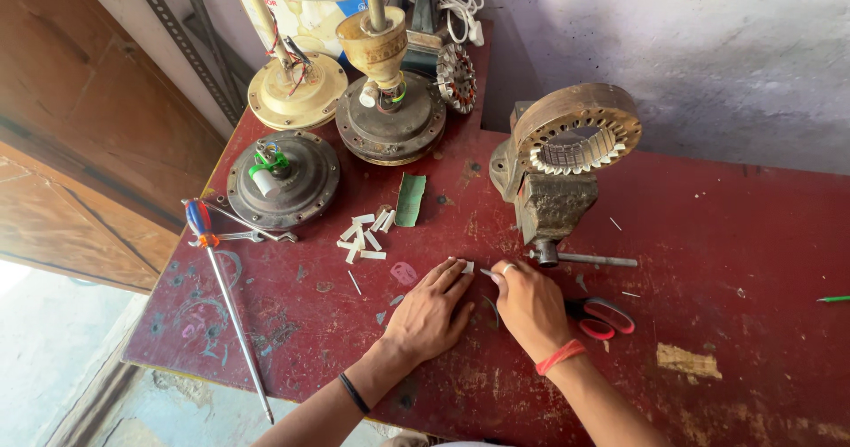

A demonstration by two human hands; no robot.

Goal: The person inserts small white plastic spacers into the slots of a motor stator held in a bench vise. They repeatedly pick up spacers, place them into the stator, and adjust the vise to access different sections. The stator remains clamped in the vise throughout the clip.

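Both hands flat-ish on the red desk [726,235], front centre. Left hand [431,310]: fingers together, stretched forward, fingertips pressing a small white paper strip [467,267] to the desk surface. Not gripping, just pinning. Right hand [529,304]: fingers curled in, tips meeting at a thin sliver of the same white material just right of the strip; can't tell if it's actually pinched. Ring on one finger, red band on that wrist, black band on the left wrist.

Red-handled scissors [604,316] lie on the desk just right of the right hand, partly hidden under it.

Heap of cut white strips [365,235] left of the hands, near; green insulation paper piece [410,199] just beyond the heap.

Bench vise [547,206] behind the right hand, with a rusty stator core [577,128] resting on top, white slot liners in its slots.

Back left: three ceiling fan motors [390,115], one dark housing nearest with green wire. Long screwdriver [226,296] with blue-red handle lies at the left edge, a spanner under its handle end.
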